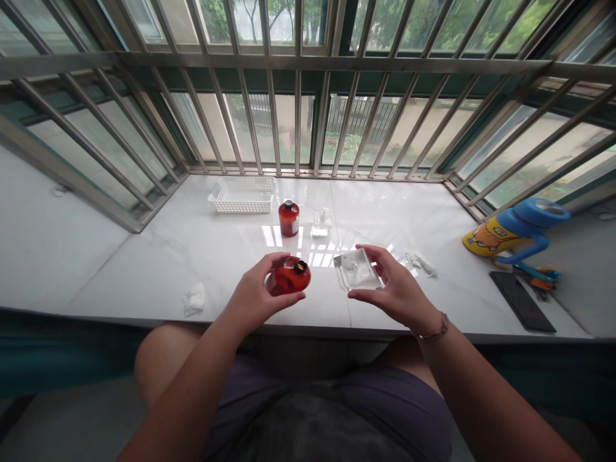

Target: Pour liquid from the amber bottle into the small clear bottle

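My left hand is wrapped round an amber bottle, whose open neck with no cap faces toward the right and up. In my right hand is a clear, square-sided bottle, gripped between thumb and fingers and tilted. The two held bottles are apart, above the near part of the white counter. Beyond them stand a second amber bottle with a dark cap and a white label, and a small clear bottle with what looks like a pump top.
A white perforated basket sits at the back left. Crumpled white tissue lies near the front edge, another piece at right. A blue and yellow flask and a black phone are far right. Metal bars line the window.
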`<state>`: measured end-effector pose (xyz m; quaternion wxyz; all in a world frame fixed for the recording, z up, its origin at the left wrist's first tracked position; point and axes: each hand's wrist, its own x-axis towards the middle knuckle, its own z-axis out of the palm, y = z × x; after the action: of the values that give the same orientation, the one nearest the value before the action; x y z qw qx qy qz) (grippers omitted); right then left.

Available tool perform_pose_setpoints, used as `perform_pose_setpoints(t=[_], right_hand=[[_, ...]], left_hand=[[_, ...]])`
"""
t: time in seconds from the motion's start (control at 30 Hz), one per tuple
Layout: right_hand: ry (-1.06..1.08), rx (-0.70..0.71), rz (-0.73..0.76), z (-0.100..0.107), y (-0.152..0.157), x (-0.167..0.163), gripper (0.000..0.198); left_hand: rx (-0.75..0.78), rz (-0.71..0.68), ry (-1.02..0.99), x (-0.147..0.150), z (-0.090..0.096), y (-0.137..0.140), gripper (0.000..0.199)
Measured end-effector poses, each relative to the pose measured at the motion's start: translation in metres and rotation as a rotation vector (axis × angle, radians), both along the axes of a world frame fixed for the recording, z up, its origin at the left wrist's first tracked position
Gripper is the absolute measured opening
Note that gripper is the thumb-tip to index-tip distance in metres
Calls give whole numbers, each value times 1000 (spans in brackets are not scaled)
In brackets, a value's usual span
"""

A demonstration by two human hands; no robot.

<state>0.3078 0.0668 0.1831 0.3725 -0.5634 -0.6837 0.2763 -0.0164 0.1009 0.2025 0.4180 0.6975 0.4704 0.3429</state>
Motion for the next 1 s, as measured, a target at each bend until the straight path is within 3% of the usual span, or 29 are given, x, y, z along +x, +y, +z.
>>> perform_pose_setpoints(t=[0.37,1.0], right_hand=[[-243,132,68,26,0,-1,83],[-381,248,162,46,9,-8,80]], left_hand=[[222,-163,155,15,18,6,72],[216,-210,194,27,17,12,71]])
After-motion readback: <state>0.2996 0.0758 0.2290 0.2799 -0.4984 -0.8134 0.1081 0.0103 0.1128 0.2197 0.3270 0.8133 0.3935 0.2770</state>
